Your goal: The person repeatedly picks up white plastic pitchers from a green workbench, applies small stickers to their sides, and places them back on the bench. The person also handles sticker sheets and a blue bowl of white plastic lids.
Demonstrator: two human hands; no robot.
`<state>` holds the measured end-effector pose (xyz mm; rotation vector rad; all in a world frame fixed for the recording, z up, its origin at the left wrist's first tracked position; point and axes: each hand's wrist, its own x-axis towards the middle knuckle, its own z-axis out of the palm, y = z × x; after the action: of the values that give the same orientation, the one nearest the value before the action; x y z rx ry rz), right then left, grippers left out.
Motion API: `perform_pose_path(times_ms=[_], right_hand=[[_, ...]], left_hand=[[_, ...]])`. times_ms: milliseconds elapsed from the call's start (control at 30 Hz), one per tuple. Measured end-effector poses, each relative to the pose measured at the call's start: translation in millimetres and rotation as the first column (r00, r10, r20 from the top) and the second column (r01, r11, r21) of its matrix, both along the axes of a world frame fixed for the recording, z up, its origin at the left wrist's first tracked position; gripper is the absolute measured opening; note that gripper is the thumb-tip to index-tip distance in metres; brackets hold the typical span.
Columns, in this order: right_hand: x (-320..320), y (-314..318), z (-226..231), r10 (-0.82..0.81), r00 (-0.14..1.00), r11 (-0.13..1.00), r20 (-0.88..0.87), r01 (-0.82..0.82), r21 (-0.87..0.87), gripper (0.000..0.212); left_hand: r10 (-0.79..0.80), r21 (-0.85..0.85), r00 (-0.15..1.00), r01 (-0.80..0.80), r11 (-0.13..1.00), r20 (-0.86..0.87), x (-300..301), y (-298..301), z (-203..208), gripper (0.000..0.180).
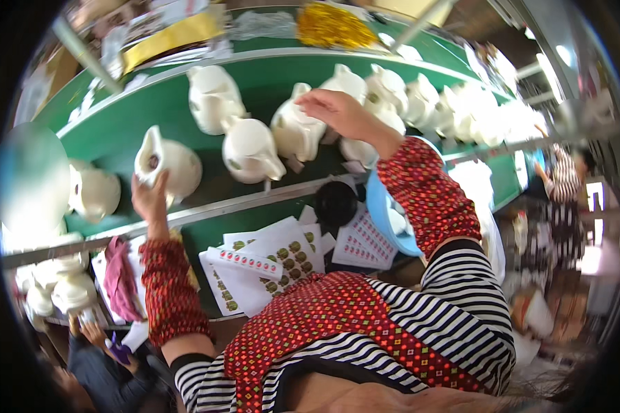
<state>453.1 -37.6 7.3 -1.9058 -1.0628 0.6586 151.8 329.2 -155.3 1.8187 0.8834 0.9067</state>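
Note:
My left hand (pixel 150 199) is at the near left side of a cream-white kettle body (pixel 179 168), thumb and fingers against it around its dark round opening. Part of the grip is hidden. My right hand (pixel 334 111) is held over another white kettle body (pixel 293 131), fingers stretched out and holding nothing. Whether its fingertips touch that kettle, I cannot tell. Between my hands a further kettle body (pixel 249 151) sits near the belt's front rail, with one more (pixel 213 100) behind it.
Several kettle bodies line the green belt (pixel 158 103) toward the right. On the lower shelf lie sticker sheets (pixel 293 258), a black bowl (pixel 335 203), a blue basin (pixel 386 206) and a maroon cloth (pixel 120 279). A gold tinsel bundle (pixel 334 26) rests beyond. Another person's hands (pixel 89 334) show at lower left.

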Motion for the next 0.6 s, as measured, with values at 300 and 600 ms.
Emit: perform_pose_path(times_ms=[300, 600], right_hand=[[-91.6, -293.3, -62.6, 0.0, 0.95, 0.451, 0.313, 0.28, -0.848, 0.048], [-151.1, -338.1, -177.0, 0.01, 0.859, 0.623, 0.512, 0.395, -0.675, 0.083]], left_hand=[[-0.252, -0.298, 0.96, 0.278, 0.913, 0.121, -73.4, -167.5, 92.2, 0.067], [-0.386, -0.228, 0.907, 0.346, 0.91, -0.166, -115.3, -312.3, 55.5, 0.093]])
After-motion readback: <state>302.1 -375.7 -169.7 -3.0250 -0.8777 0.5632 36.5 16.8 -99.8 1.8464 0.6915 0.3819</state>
